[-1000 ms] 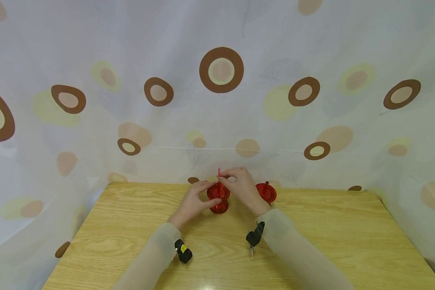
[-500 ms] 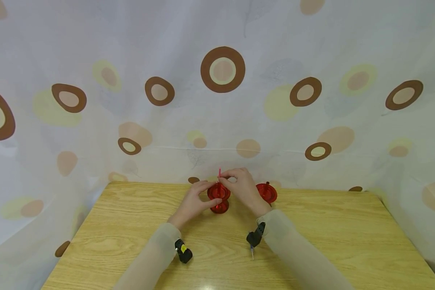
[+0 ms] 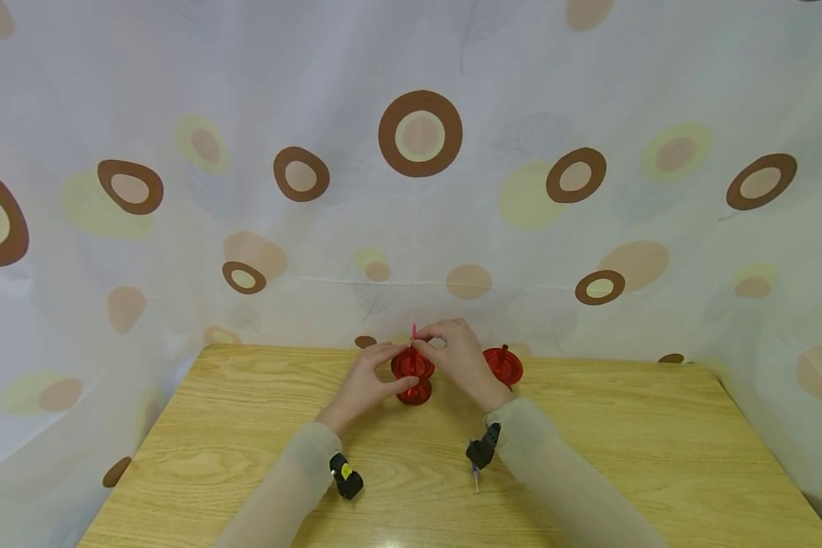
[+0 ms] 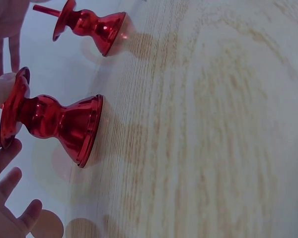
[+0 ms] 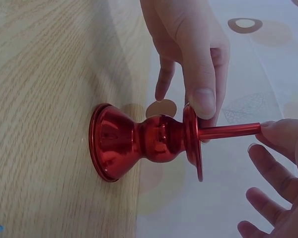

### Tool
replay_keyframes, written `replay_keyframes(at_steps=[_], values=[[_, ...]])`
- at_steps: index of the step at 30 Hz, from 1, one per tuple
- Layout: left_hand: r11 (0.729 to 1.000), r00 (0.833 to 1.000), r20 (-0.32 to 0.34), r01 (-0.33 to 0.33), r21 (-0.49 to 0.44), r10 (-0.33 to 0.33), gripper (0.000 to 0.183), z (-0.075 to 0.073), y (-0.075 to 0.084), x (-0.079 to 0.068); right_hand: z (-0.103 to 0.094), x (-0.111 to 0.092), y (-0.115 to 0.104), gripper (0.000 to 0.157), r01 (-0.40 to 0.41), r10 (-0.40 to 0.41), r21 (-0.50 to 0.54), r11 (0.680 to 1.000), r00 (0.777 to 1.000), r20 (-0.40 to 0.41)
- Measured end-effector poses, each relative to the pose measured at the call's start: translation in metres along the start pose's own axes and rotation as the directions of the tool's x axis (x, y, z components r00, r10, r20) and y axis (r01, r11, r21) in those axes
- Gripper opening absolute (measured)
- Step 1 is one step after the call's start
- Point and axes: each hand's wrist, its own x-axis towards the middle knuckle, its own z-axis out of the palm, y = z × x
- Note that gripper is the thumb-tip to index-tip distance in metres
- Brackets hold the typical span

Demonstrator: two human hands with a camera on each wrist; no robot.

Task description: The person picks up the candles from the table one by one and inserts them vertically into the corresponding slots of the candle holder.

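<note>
A red metallic candle holder with a flared base, a round dish and a thin upright tube stands near the table's back edge. My left hand grips its dish rim between thumb and fingers; the right wrist view shows that thumb on the rim. My right hand pinches a thin pink stick upright at the top of the tube. The fingertips hide the stick's lower end. A second red candle holder stands to the right, partly behind my right hand; the left wrist view shows its base.
A slender blue-and-pale object lies on the wooden table close to my right wrist. Patterned cloth hangs just behind the table's back edge and along both sides.
The pink stick's top has come down slightly, and the right hand's fingertips have lowered a little with it. My left hand keeps its hold on the candle holder.
</note>
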Motion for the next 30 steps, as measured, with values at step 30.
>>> replay_keyframes(at_steps=[30], values=[[1.000, 1.000, -0.007, 0.020, -0.006, -0.020, 0.062, 0.0036, -0.0030, -0.0023, -0.0081, -0.0039, 0.0052, 0.027, -0.062, 0.060, 0.034, 0.997, 0.996, 0.060]])
